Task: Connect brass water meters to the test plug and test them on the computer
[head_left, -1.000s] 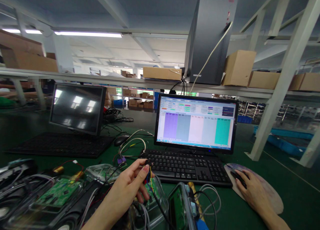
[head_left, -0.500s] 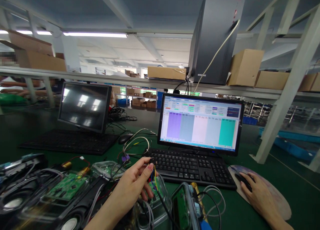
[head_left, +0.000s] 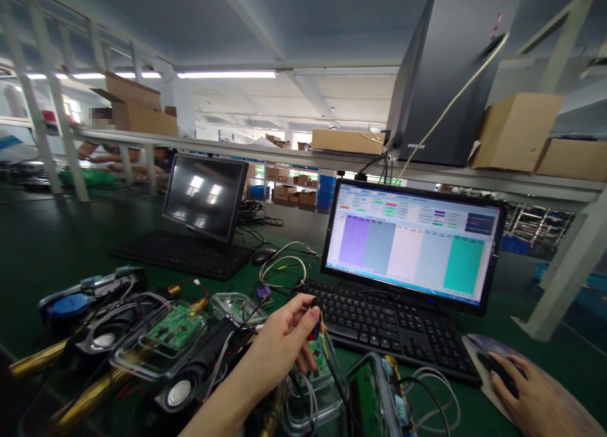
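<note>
My left hand (head_left: 279, 351) is raised over the bench, thumb and forefinger pinched on a small black connector (head_left: 315, 304) with yellow, blue and black wires hanging from it. Below it lies a clear-cased circuit board (head_left: 317, 377). My right hand (head_left: 535, 393) rests at the bottom right, fingers curled over a black mouse (head_left: 493, 366) on a mouse pad (head_left: 478, 347). Between the hands sits a black keyboard (head_left: 393, 329), with a lit monitor (head_left: 412, 241) showing coloured columns behind it.
Speakers (head_left: 180, 393), green boards (head_left: 175, 328) and tangled wires crowd the left foreground. A dark second monitor (head_left: 203, 196) with keyboard (head_left: 183, 253) stands further left. A shelf (head_left: 284, 152) overhead carries a computer tower (head_left: 455, 76) and cardboard boxes (head_left: 516, 130). People work at the far left.
The view has swung left, so everything sits further right in frame. My left hand keeps its pinch on the connector, and my right hand stays on the mouse.
</note>
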Motion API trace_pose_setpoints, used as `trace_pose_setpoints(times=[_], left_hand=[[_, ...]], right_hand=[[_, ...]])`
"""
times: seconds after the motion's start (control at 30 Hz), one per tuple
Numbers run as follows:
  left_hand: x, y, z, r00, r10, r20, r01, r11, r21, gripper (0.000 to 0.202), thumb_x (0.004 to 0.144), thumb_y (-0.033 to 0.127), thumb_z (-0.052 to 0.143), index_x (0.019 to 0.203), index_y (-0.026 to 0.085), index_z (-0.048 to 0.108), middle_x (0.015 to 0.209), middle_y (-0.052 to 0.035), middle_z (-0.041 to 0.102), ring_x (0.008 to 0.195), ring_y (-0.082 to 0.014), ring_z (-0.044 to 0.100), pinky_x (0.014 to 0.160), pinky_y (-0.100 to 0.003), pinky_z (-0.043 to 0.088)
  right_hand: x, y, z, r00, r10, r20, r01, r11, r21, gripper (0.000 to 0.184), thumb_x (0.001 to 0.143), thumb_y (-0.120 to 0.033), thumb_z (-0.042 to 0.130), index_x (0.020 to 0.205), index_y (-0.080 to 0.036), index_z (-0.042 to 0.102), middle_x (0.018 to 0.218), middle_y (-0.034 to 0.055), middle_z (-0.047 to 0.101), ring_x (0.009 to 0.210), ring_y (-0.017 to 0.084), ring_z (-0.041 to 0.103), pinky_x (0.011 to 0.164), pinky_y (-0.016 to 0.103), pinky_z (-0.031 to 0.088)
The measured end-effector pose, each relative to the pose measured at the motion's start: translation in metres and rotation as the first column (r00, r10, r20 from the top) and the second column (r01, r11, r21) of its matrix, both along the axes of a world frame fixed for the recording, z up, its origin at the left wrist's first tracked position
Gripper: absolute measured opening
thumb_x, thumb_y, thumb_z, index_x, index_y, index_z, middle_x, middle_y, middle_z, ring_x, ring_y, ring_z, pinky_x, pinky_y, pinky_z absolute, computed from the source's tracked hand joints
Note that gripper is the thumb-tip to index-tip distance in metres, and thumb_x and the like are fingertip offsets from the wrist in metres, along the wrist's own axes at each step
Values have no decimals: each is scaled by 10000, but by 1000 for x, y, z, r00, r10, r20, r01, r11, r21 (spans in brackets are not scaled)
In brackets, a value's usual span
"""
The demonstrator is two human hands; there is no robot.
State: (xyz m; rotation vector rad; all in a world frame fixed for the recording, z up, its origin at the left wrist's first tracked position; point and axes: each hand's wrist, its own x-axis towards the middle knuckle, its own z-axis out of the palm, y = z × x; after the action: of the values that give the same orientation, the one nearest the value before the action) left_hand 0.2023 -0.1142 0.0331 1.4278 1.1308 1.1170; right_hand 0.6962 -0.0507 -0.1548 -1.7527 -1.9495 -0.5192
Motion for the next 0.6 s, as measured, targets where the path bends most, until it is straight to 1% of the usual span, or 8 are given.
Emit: trace_pose_setpoints(times=[0.13, 0.27, 0.43, 0.53, 0.6], left_hand=[[1, 1, 0, 1000, 3, 6, -3, 1000, -2, 436, 829, 558, 480, 1063, 198, 408, 909, -19, 604, 428, -102, 578, 374, -191, 422], [0, 0, 0, 1000, 4, 2, -4, 1000, -7, 439, 827, 560, 479, 1058, 193, 413, 897, -21, 606, 432, -108, 585, 375, -191, 422], [0, 1, 0, 1000, 11, -5, -11, 1000, -9, 457, 820, 569, 483, 1071, 194, 413, 893, -28, 616, 433, -114, 588, 378, -197, 428], [0, 0, 1, 1000, 17, -4, -17, 1000, -18, 468, 811, 572, 491, 1077, 195, 411, 934, -44, 620, 437, -116, 591, 379, -200, 431], [1, 0, 1, 1000, 22, -5, -22, 999, -23, 489, 798, 582, 497, 1077, 190, 411, 930, -47, 620, 433, -117, 587, 377, -205, 435]], right_hand=[[2, 4, 2, 1000, -3, 11, 3, 999, -40, 398, 642, -377, 424, 892, -234, 698, 1022, 137, 648, 1083, 349, 529, 894, 540, 441], [7, 6, -1, 999, 28, 42, -25, 996, -83, 389, 599, -395, 439, 841, -247, 704, 1041, 133, 647, 1106, 368, 505, 916, 567, 414], [9, 7, -6, 1000, -1, 3, 1, 998, -59, 441, 608, -391, 430, 936, -261, 696, 1031, 134, 641, 1117, 366, 504, 896, 564, 426], [10, 8, -9, 1000, -31, -1, 31, 999, -43, 457, 645, -396, 417, 982, -255, 691, 1045, 137, 639, 1110, 360, 516, 885, 552, 441], [11, 9, -12, 999, -53, 12, 53, 998, -36, 465, 683, -410, 410, 1017, -238, 684, 1089, 140, 629, 1093, 354, 529, 878, 538, 453]])
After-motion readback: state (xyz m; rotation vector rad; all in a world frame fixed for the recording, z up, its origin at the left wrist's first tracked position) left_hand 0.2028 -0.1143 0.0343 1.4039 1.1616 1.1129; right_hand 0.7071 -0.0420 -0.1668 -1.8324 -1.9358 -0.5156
